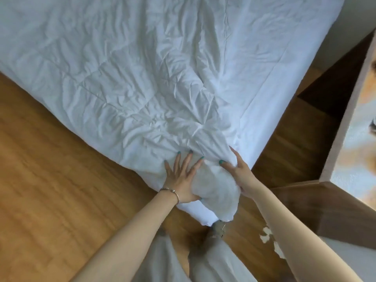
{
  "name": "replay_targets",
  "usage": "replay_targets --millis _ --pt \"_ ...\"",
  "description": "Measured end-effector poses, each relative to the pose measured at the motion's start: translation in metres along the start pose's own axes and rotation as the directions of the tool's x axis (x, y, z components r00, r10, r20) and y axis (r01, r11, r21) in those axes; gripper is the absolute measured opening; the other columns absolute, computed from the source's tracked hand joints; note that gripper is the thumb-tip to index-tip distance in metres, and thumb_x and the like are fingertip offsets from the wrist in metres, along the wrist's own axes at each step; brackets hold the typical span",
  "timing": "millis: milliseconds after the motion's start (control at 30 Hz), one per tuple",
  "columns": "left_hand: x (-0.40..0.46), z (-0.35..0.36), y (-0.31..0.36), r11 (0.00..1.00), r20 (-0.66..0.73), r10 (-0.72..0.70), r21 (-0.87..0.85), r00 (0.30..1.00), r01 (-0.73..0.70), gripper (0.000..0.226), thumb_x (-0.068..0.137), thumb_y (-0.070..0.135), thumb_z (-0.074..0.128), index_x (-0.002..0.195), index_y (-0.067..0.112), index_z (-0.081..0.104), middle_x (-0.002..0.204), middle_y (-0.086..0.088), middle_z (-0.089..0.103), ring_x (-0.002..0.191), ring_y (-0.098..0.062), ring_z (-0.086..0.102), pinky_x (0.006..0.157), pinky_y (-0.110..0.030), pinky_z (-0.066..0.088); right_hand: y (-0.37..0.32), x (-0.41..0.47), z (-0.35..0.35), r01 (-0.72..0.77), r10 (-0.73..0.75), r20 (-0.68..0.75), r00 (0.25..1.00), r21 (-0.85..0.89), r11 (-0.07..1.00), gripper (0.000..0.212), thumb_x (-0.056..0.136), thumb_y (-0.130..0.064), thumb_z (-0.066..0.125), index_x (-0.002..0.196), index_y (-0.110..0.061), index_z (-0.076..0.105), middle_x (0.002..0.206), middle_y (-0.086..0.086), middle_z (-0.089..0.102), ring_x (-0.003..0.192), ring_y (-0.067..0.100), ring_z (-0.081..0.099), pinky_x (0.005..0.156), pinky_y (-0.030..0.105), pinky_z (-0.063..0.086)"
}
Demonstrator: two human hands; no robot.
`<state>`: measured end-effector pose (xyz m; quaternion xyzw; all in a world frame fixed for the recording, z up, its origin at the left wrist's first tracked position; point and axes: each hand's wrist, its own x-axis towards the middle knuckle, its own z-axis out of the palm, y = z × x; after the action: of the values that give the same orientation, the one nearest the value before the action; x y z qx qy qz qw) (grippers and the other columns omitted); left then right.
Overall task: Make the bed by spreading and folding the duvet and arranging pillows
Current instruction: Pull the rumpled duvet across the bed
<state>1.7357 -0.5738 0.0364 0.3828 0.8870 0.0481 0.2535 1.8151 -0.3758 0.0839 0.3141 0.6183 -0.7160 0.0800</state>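
My left hand (181,178) presses flat, fingers spread, pinning the crumpled white duvet (126,78); my right hand (239,174) grips its bunched corner for tucking.

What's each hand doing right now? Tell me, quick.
Left hand: open, fingers spread flat, pressing the duvet at the bed's corner.
Right hand: grip on the bunched duvet corner, fingers partly hidden in the fabric.
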Motion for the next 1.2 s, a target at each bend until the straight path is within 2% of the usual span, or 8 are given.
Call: replay_targets --millis 67,167,267,367,500,733,933,1200 --pt "0.005 0.002 0.023 0.998 -0.055 0.017 0.066 0.998 -0.014 0.119 0.072 0.035 0.073 0.14 0.048 -0.024 0.143 -0.002 0.033 0.134 -0.032 0.03 0.108 -0.055 0.026 0.015 -0.01 -0.016 -0.012 0.029 0.116 0.993 -0.144 0.99 0.061 0.095 -0.02 0.061 0.134 -0.054 0.029 0.144 -0.01 0.042 0.124 0.012 0.051 0.102 0.035 0.046" --pt "-0.001 0.008 0.043 0.995 -0.039 -0.09 -0.05 0.995 0.088 0.097 0.076 0.022 0.068 0.146 0.043 0.005 0.112 -0.001 0.058 0.104 -0.026 0.055 0.09 -0.039 0.044 0.033 -0.011 -0.022 0.049 0.056 0.225 0.973 -0.437 0.898 0.074 0.097 -0.015 0.056 0.151 -0.039 0.013 0.145 -0.02 0.023 0.133 0.006 0.033 0.102 0.02 0.033" --pt "-0.024 0.017 0.053 0.942 0.04 -0.261 -0.21 0.965 0.263 0.073 0.084 0.018 0.059 0.143 0.046 0.027 0.114 -0.002 0.059 0.104 -0.025 0.057 0.09 -0.032 0.045 0.042 -0.005 -0.016 0.067 0.099 0.239 0.966 -0.598 0.799 0.069 0.096 -0.018 0.055 0.152 -0.038 0.02 0.145 -0.013 0.038 0.131 0.012 0.042 0.097 0.017 0.031" --pt "-0.044 0.028 0.063 0.935 0.234 -0.276 -0.16 0.932 0.317 0.052 0.09 0.027 0.052 0.134 0.052 0.037 0.119 -0.001 0.057 0.111 -0.026 0.055 0.09 -0.03 0.038 0.077 -0.01 -0.001 0.132 0.279 0.335 0.9 -0.818 0.56 0.059 0.097 -0.019 0.044 0.15 -0.038 0.027 0.146 0.001 0.046 0.125 0.024 0.05 0.095 0.017 0.033" --pt "-0.041 0.042 0.069 0.968 0.415 -0.24 0.041 0.877 0.246 0.074 0.081 0.031 0.054 0.143 0.052 0.018 0.13 0.001 0.051 0.121 -0.025 0.047 0.096 -0.039 0.034 0.1 -0.012 -0.004 0.043 0.434 0.302 0.849 -0.858 0.512 0.06 0.097 -0.025 0.046 0.151 -0.039 0.023 0.148 0.008 0.042 0.127 0.028 0.047 0.102 0.027 0.039" --pt "0.009 0.022 0.07 0.751 0.431 -0.273 -0.463 0.86 0.471 0.062 0.09 0.025 0.042 0.149 0.037 0.026 0.15 0.0 0.025 0.136 -0.024 0.033 0.106 -0.037 0.038 0.052 0.043 -0.044 -0.067 0.357 0.124 0.926 -0.876 0.478 0.058 0.094 -0.039 0.057 0.148 -0.032 0.036 0.104 -0.002 0.055 0.103 0.022 0.059 0.1 0.033 0.045" --pt "0.043 0.02 0.093 0.666 0.481 -0.251 -0.544 0.84 0.511 0.057 0.095 0.033 0.042 0.149 0.026 0.026 0.153 0.0 0.026 0.136 -0.022 0.036 0.108 -0.037 0.037 0.001 0.085 -0.067 0.003 0.299 0.098 0.949 -0.953 0.302 0.061 0.095 -0.031 0.054 0.15 -0.021 0.028 0.144 0.01 0.038 0.123 0.024 0.049 0.097 0.029 0.04" --pt "0.119 -0.027 0.107 0.59 0.489 -0.359 -0.541 0.795 0.599 0.046 0.094 0.028 0.038 0.138 0.015 0.041 0.142 -0.006 0.039 0.124 -0.027 0.047 0.1 -0.039 0.042 -0.064 0.188 -0.112 0.248 0.233 0.264 0.936 -0.964 0.098 0.043 0.094 -0.024 0.051 0.136 -0.026 0.042 0.133 0.003 0.041 0.125 0.02 0.042 0.094 0.035 0.045"
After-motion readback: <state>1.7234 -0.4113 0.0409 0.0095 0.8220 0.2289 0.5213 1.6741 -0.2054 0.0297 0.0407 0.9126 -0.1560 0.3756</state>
